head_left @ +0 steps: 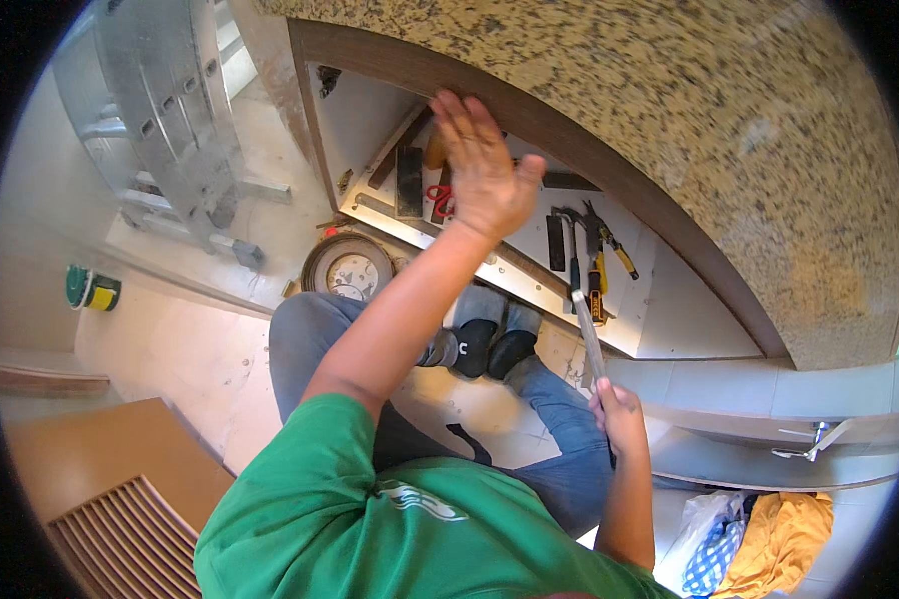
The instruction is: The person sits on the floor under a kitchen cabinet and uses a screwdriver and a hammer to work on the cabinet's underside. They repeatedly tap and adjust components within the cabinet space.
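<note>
My left hand (pixel 484 178) is raised over the open cabinet, palm down and fingers stretched out. Its fingertips lie at or just under the brown wooden edge (pixel 390 62) below the counter; whether they touch it I cannot tell. Low on the right, my right hand (pixel 621 414) is closed round a long, narrow grey bar that looks like a file (pixel 591 339). The bar points up toward the cabinet, its pale tip overlapping the hammer (pixel 573 250) in view. Beside the hammer lie pliers with black and yellow handles (pixel 617 248) and a yellow and black utility knife (pixel 596 295).
Red-handled scissors (pixel 440 200) and a dark block (pixel 410 182) lie on the cabinet floor. A speckled granite counter (pixel 669 120) overhangs it. A round pan-like dish (pixel 320 262) stands by my knee, an aluminium ladder (pixel 170 120) at left, yellow cloth (pixel 779 544) at lower right.
</note>
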Action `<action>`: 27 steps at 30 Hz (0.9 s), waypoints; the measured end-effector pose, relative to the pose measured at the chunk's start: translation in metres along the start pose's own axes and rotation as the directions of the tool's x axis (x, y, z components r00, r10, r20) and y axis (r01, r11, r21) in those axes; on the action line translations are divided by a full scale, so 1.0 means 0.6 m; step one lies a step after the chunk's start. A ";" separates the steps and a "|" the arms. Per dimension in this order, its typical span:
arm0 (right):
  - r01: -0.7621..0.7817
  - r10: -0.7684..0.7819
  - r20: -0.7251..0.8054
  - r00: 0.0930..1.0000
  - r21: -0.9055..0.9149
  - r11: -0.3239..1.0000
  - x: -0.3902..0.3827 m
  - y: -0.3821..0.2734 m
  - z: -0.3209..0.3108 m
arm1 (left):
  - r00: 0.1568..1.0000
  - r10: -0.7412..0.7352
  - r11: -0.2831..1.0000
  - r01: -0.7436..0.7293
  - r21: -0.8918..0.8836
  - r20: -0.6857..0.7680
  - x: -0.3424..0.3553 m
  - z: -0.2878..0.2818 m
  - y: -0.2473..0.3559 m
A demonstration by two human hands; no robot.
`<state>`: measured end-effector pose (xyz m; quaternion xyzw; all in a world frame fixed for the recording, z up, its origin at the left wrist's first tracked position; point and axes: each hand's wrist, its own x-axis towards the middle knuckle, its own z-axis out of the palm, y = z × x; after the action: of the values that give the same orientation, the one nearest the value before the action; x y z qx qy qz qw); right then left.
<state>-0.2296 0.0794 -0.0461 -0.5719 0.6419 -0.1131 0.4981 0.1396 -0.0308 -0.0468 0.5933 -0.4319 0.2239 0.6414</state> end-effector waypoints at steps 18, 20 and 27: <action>-0.415 -0.137 0.511 0.849 0.804 0.427 -0.017 0.243 0.006 | 0.858 0.049 0.876 -0.283 0.391 0.511 -0.052 -0.021 0.136; -0.393 -0.107 0.471 0.876 0.825 0.407 -0.008 0.253 0.008 | 0.694 0.194 0.840 -0.483 0.248 0.694 -0.107 -0.012 0.170; -0.321 -0.050 0.377 0.925 0.846 0.425 -0.016 0.268 0.002 | 0.926 0.161 0.976 -0.200 0.083 0.341 -0.098 -0.021 0.172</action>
<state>-0.3297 0.1396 -0.1565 -0.1756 0.4296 -0.2922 0.8362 0.0299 0.0147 -0.0354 0.6164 -0.5728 0.2035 0.5005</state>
